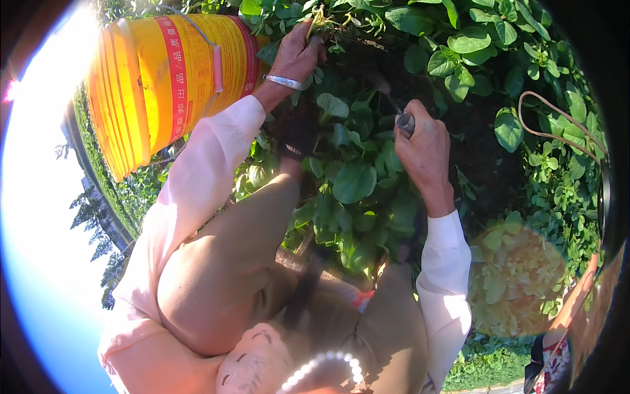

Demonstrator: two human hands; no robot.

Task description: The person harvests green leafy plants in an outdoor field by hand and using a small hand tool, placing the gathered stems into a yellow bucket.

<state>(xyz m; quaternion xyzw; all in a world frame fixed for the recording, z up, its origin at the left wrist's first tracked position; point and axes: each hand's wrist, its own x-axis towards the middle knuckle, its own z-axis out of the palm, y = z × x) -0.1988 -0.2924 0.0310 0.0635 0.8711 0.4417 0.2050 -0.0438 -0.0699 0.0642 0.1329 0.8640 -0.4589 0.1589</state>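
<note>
My left hand [298, 54], with a silver bangle at the wrist, is closed on a small bunch of pulled-up weeds [322, 22] with pale stems, beside the yellow bucket. To the right, my right hand [424, 143] grips the round dark handle [406, 124] of a small hand tool. Its thin metal shank points up and left towards the shaded soil, where its working end is hard to make out. Below and between my hands grow broad-leaved green plants [354, 183].
A yellow plastic bucket [160, 81] bearing writing stands at the upper left. Dark soil [485, 162] and more leafy plants [566, 187] lie to the right, with a thin looped cord [556, 111]. Another person's arm [576, 300] shows at the lower right.
</note>
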